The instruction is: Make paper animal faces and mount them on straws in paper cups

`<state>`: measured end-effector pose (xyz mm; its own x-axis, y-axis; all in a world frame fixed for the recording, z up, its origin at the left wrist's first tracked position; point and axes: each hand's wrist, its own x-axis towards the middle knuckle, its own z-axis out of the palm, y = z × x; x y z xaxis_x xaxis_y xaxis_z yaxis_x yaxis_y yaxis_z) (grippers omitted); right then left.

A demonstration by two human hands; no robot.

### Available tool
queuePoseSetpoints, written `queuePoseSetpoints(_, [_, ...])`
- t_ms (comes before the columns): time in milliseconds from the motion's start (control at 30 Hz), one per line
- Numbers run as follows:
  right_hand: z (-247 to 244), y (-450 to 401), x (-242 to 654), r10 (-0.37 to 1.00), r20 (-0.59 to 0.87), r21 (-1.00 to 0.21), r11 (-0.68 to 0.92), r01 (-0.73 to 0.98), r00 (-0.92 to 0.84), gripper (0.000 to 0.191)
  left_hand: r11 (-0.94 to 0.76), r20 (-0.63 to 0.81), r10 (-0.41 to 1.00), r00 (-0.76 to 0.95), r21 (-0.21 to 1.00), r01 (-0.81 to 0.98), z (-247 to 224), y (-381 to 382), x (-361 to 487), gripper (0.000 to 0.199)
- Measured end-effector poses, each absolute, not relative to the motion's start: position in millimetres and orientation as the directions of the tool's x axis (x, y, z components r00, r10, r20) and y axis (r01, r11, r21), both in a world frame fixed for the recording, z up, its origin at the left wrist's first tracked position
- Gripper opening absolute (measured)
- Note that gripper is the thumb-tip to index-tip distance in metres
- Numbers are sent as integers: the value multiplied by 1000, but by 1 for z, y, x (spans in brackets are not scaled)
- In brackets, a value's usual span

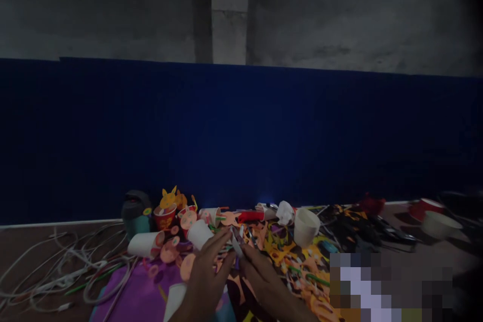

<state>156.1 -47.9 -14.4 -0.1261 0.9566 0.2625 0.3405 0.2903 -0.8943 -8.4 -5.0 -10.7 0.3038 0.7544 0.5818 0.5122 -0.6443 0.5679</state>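
Both hands come close together over the pile of craft pieces in the dim light. My left hand (pixel 210 267) has its fingers stretched forward, with the thumb apart from them. Its fingertips lie beside the upper end of a narrow white strip (pixel 237 245); whether they touch it I cannot tell. My right hand (pixel 261 272) pinches the lower part of that strip. A white paper cup (pixel 199 234) lies tilted just beyond my left hand. Under and around the hands are orange and peach cut-outs (pixel 294 261), and another white cup (pixel 175 298) is partly behind my left wrist.
Purple sheet (pixel 139 289) and tangled white cables (pixel 71 266) lie on the left. Red cups with animal-shaped cut-outs (pixel 166 214) stand at the back by a dark bottle (pixel 136 216). A white cup (pixel 305 226) and bowls (pixel 439 224) are on the right. A blue panel (pixel 241 136) rises behind.
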Motion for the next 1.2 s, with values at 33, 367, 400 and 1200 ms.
queuePoseSetpoints(33, [-17, -46, 157, 962, 249, -905, 273, 327, -116, 33, -649, 581, 752, 311, 572, 501, -12, -5, -8, 38])
queuePoseSetpoints(367, [-9, -35, 157, 924, 305, -893, 362, 267, -230, 31, -763, 594, 632, 497, 368, 531, -8, -5, -12, 52])
queuePoseSetpoints(400, [-8, -35, 158, 917, 308, -881, 375, 289, -252, 31, -774, 594, 619, 514, 350, 527, -7, -4, -13, 52])
queuePoseSetpoints(1200, [13, -42, 168, 950, 126, -970, 179, 165, -287, 24, -570, 462, 820, 337, 602, 559, -10, 14, -22, 26])
